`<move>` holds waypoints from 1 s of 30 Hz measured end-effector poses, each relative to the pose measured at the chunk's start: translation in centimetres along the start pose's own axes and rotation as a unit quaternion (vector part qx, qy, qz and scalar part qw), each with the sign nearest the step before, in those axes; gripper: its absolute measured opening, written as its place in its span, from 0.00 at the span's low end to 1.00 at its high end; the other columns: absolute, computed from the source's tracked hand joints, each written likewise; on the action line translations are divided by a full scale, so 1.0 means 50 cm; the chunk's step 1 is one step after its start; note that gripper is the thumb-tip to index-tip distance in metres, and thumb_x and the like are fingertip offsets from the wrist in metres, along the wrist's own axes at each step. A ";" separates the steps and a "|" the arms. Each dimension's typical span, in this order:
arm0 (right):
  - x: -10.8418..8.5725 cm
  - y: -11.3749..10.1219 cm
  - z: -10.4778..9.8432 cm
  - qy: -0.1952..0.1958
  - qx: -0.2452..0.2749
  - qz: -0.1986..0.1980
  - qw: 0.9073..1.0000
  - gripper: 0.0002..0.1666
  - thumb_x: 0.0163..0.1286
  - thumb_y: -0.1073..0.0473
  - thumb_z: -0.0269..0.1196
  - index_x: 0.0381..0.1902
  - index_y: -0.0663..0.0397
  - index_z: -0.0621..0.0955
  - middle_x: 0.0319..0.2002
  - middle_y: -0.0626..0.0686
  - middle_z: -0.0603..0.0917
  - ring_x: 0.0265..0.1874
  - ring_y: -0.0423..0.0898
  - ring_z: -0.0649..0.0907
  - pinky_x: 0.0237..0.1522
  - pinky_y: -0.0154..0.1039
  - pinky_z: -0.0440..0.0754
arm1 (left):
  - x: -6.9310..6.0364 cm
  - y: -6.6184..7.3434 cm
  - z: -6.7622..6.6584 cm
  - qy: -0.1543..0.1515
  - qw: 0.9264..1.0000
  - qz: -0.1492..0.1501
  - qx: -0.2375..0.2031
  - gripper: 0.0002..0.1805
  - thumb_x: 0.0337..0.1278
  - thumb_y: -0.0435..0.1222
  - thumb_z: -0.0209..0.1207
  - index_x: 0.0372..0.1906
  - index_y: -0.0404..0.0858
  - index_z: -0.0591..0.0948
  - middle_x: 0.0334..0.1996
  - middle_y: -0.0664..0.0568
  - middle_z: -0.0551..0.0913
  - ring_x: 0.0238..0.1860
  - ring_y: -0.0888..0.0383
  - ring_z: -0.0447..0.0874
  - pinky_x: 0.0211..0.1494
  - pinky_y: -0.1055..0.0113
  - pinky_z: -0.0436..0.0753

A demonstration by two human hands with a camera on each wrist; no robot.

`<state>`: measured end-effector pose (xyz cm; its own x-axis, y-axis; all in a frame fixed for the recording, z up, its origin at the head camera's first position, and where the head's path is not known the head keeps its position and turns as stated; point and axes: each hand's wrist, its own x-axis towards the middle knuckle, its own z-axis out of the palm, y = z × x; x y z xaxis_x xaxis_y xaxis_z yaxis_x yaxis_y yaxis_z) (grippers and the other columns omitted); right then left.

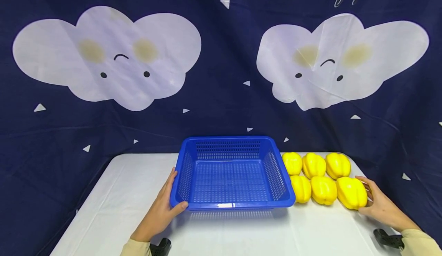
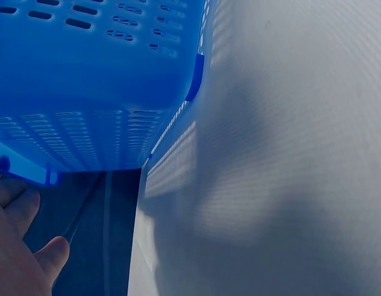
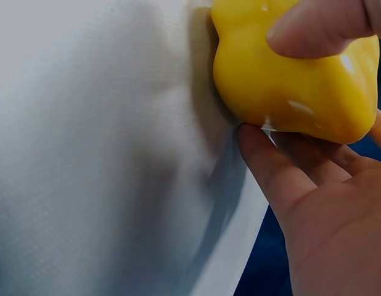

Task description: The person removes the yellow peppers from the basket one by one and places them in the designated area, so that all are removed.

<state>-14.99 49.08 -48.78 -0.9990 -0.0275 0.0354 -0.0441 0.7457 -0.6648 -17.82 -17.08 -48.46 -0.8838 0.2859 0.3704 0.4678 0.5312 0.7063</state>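
A blue plastic basket (image 1: 228, 205) with slotted walls stands on the white table, and nothing lies inside it. My left hand (image 1: 159, 210) holds its left side, thumb over the front corner of the rim and fingers along the outer wall. In the left wrist view, fingertips (image 2: 24, 209) reach the underside of the rim; the thumb is hidden there. On the far right, my right hand (image 1: 381, 206) grips a yellow bell pepper (image 1: 352, 193), the rightmost in the front row. The right wrist view has the thumb on one side of this pepper (image 3: 289, 92) and fingers on the other.
More yellow bell peppers (image 1: 324, 190) stand in two rows to the right of the basket, the nearest close against its wall. A dark blue cloth (image 1: 224, 94) with printed clouds hangs behind the white table (image 1: 114, 198). The table's right edge runs beside my right hand.
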 end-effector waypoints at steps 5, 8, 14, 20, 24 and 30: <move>0.001 0.002 -0.003 -0.008 -0.004 0.013 1.000 0.66 0.48 0.73 0.70 0.77 0.66 0.43 0.67 0.82 0.53 0.62 0.85 0.61 0.41 0.13 0.63 | -0.002 0.001 0.000 -0.002 1.000 -0.002 -0.004 0.52 0.61 0.41 0.65 0.82 0.42 0.46 0.82 0.48 0.42 0.78 0.35 0.46 0.70 0.29 0.55; 0.000 0.005 -0.001 -0.011 0.004 0.016 1.000 0.68 0.49 0.73 0.70 0.78 0.63 0.40 0.68 0.83 0.51 0.63 0.85 0.58 0.43 0.12 0.61 | -0.001 0.001 -0.002 -0.002 1.000 -0.002 -0.001 0.52 0.61 0.41 0.65 0.82 0.43 0.45 0.82 0.49 0.41 0.78 0.36 0.46 0.70 0.29 0.55; -0.003 0.012 0.004 0.006 0.010 -0.006 1.000 0.71 0.47 0.74 0.70 0.79 0.60 0.38 0.67 0.85 0.50 0.63 0.87 0.57 0.46 0.10 0.53 | 0.000 0.002 -0.002 -0.005 1.000 -0.003 -0.002 0.53 0.61 0.42 0.66 0.82 0.44 0.44 0.82 0.50 0.42 0.78 0.38 0.45 0.71 0.30 0.55; 0.001 0.008 0.001 0.012 -0.008 -0.031 0.999 0.73 0.46 0.72 0.75 0.78 0.63 0.39 0.65 0.83 0.55 0.57 0.83 0.64 0.38 0.14 0.65 | -0.001 0.004 -0.005 -0.007 1.000 -0.001 -0.005 0.54 0.60 0.41 0.66 0.82 0.42 0.44 0.81 0.47 0.42 0.78 0.37 0.46 0.71 0.31 0.55; -0.005 -0.005 -0.014 -0.001 -0.014 -0.043 0.999 0.73 0.48 0.72 0.74 0.79 0.62 0.38 0.66 0.81 0.54 0.58 0.80 0.61 0.40 0.16 0.66 | 0.001 0.003 -0.013 -0.034 0.999 0.004 -0.016 0.55 0.61 0.40 0.66 0.82 0.41 0.41 0.81 0.45 0.40 0.78 0.36 0.43 0.71 0.31 0.54; -0.009 -0.043 -0.035 0.006 -0.035 -0.077 0.996 0.66 0.53 0.72 0.70 0.79 0.61 0.42 0.70 0.79 0.50 0.77 0.59 0.44 0.49 0.07 0.47 | 0.009 0.002 -0.040 -0.052 0.997 0.012 -0.050 0.52 0.64 0.38 0.62 0.82 0.44 0.39 0.81 0.40 0.43 0.78 0.34 0.41 0.69 0.28 0.50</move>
<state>-14.41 48.64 -46.06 -0.9802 -0.1382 0.1421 -0.1962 0.7781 -0.5968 -18.17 -18.53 -47.02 -0.8645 0.3817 0.3270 0.4815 0.4422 0.7567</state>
